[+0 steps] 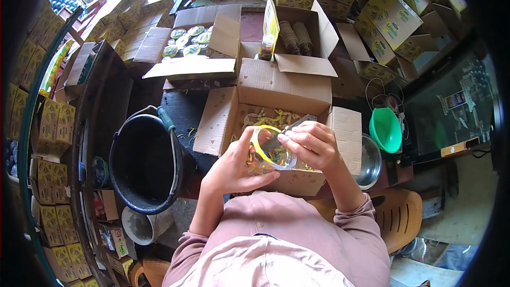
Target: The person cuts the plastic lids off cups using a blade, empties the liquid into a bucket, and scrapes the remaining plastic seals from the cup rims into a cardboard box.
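Observation:
Near the middle, my left hand (228,167) is wrapped round a clear plastic cup (287,160) with a yellow band at its rim. The cup is tilted over an open cardboard box (284,82). Bent fingers of my right hand (313,146) hold a dark, flat tool (298,123) against the cup's rim; I cannot make out exactly what it is. Yellow scraps (281,114) lie in the bottom of the box below both hands.
A black bucket (119,172) stands at the left. Behind are a box of lidded cups (172,68) and a box with brown cup stacks (305,66) beside a small jar (266,48). A green bowl (385,130) and metal basin (370,162) are at the right.

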`<state>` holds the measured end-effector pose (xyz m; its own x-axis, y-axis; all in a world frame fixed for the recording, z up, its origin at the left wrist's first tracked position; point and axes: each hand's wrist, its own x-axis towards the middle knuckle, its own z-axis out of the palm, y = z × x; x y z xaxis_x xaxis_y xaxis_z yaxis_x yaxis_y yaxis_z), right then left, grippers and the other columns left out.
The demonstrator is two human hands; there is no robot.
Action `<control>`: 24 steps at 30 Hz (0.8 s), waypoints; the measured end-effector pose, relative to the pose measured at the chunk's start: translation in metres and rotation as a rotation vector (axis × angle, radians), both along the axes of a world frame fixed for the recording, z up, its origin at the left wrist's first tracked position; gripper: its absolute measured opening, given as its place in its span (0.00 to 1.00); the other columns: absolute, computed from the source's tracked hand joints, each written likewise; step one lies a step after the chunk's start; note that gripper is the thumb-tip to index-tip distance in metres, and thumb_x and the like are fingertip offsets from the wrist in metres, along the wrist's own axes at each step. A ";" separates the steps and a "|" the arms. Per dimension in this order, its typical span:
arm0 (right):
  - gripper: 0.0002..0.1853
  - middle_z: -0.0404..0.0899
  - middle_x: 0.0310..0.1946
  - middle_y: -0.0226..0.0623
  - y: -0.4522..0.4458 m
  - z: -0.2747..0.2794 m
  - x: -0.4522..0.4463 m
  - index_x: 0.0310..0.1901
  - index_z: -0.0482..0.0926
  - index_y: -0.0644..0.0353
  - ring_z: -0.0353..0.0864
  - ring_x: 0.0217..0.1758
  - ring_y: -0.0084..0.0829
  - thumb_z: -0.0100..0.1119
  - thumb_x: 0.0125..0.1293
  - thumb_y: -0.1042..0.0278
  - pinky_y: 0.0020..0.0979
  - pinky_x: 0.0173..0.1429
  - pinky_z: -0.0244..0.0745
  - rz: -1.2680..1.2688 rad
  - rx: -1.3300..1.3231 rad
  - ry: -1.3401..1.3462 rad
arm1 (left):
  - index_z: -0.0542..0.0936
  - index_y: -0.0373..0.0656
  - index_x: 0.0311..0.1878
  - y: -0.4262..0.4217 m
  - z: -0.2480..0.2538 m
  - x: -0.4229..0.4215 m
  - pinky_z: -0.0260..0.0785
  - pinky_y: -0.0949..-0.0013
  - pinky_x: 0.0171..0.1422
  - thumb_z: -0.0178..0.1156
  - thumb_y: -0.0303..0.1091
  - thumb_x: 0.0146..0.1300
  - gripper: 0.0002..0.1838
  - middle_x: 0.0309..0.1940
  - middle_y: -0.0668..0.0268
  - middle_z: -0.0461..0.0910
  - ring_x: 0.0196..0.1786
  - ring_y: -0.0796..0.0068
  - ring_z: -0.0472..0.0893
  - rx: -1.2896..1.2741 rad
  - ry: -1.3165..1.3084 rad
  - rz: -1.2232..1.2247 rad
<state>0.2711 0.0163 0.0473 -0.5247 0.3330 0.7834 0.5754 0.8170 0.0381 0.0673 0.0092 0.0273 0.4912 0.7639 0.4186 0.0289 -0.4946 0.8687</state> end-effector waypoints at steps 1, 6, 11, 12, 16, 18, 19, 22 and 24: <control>0.11 0.77 0.26 0.28 0.000 -0.001 0.000 0.29 0.82 0.57 0.76 0.30 0.24 0.65 0.38 0.73 0.26 0.35 0.77 0.014 -0.001 0.008 | 0.57 0.33 0.59 0.000 -0.004 -0.001 0.66 0.65 0.54 0.69 0.38 0.45 0.42 0.47 0.50 0.72 0.50 0.57 0.75 -0.006 -0.006 -0.010; 0.10 0.77 0.26 0.28 0.000 -0.003 0.001 0.30 0.82 0.58 0.76 0.29 0.24 0.65 0.40 0.73 0.26 0.35 0.77 0.072 0.013 0.014 | 0.58 0.32 0.59 0.007 -0.001 -0.007 0.64 0.65 0.56 0.70 0.41 0.43 0.44 0.47 0.51 0.72 0.49 0.58 0.74 -0.082 0.138 -0.146; 0.09 0.78 0.26 0.30 -0.002 0.000 0.000 0.30 0.82 0.59 0.77 0.29 0.24 0.64 0.43 0.71 0.26 0.36 0.78 0.092 0.036 0.028 | 0.61 0.32 0.57 0.011 0.002 -0.005 0.64 0.67 0.53 0.70 0.39 0.43 0.40 0.42 0.55 0.73 0.46 0.63 0.74 -0.138 0.006 -0.279; 0.10 0.77 0.27 0.30 -0.002 0.000 0.000 0.31 0.82 0.59 0.77 0.31 0.25 0.64 0.43 0.72 0.26 0.37 0.78 0.110 0.026 0.033 | 0.61 0.33 0.56 0.011 0.002 -0.004 0.64 0.68 0.52 0.69 0.38 0.43 0.39 0.41 0.57 0.72 0.45 0.65 0.73 -0.237 -0.048 -0.366; 0.11 0.77 0.29 0.32 -0.003 -0.001 -0.001 0.33 0.81 0.61 0.78 0.33 0.27 0.63 0.44 0.72 0.27 0.39 0.79 0.150 -0.003 0.063 | 0.61 0.35 0.54 0.007 0.004 0.001 0.65 0.71 0.48 0.68 0.33 0.44 0.35 0.39 0.61 0.72 0.42 0.74 0.72 -0.533 -0.206 -0.595; 0.10 0.77 0.28 0.32 -0.003 -0.001 -0.003 0.32 0.81 0.61 0.78 0.32 0.27 0.63 0.44 0.72 0.27 0.38 0.79 0.154 -0.016 0.108 | 0.59 0.35 0.56 0.007 0.003 0.000 0.65 0.70 0.49 0.68 0.32 0.44 0.37 0.39 0.61 0.72 0.43 0.72 0.72 -0.658 -0.268 -0.639; 0.10 0.77 0.27 0.32 -0.002 -0.002 -0.003 0.32 0.81 0.61 0.78 0.31 0.27 0.64 0.44 0.73 0.27 0.37 0.78 0.157 -0.025 0.143 | 0.58 0.35 0.56 0.007 0.003 -0.002 0.65 0.70 0.49 0.68 0.32 0.43 0.38 0.39 0.60 0.72 0.43 0.72 0.72 -0.755 -0.307 -0.673; 0.09 0.77 0.26 0.32 0.002 -0.003 -0.003 0.30 0.81 0.61 0.78 0.29 0.26 0.65 0.43 0.76 0.26 0.33 0.77 0.107 -0.006 0.293 | 0.58 0.35 0.56 0.011 -0.005 0.001 0.66 0.69 0.49 0.68 0.32 0.42 0.39 0.40 0.59 0.71 0.46 0.71 0.72 -0.690 -0.357 -0.662; 0.09 0.75 0.23 0.32 0.007 -0.005 0.001 0.27 0.80 0.61 0.76 0.25 0.25 0.65 0.41 0.82 0.24 0.28 0.73 0.019 0.046 0.380 | 0.59 0.36 0.54 0.014 -0.005 0.001 0.66 0.69 0.50 0.69 0.32 0.41 0.37 0.41 0.58 0.70 0.48 0.70 0.71 -0.600 -0.349 -0.629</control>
<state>0.2725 0.0232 0.0428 -0.1994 0.2857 0.9374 0.5402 0.8301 -0.1381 0.0683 0.0229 0.0219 0.8086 0.5363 0.2420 -0.4020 0.2032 0.8928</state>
